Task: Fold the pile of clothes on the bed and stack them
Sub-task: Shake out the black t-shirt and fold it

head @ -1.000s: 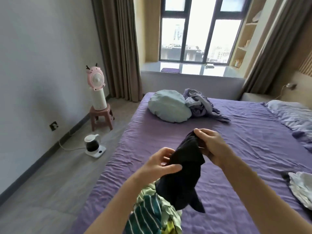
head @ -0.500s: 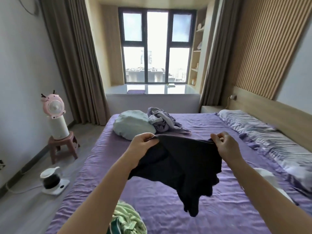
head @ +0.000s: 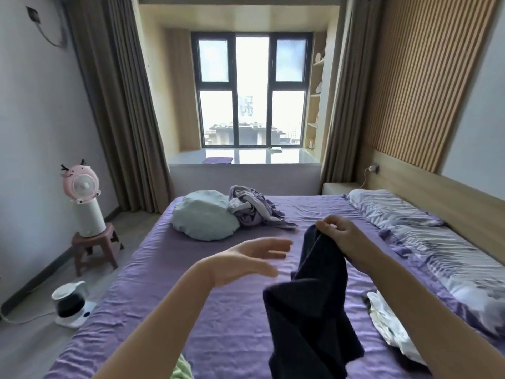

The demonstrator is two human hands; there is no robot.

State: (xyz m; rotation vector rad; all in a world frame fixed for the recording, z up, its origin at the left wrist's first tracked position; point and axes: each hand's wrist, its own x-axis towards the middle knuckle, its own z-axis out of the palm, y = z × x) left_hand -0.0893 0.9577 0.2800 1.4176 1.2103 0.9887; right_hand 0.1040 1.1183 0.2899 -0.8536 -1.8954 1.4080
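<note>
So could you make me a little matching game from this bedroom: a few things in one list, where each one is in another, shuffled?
Things:
1. dark garment
2. round pale pillow
3. pink fan
4. white kettle

Places:
A. on the floor beside the bed
B. hanging from the right hand
C. on the stool, atop a white cylinder
D. on the purple sheet, beside crumpled lilac clothes

Pairs: 1-B, 2-D, 3-C, 4-A

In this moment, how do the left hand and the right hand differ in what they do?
The left hand is open, fingers straight, and holds nothing; the right hand pinches the top edge of the dark navy cloth garment. The left hand sits lower and nearer the camera; the right hand is raised, so the garment hangs below it. Both are above the purple bed sheet.
</note>
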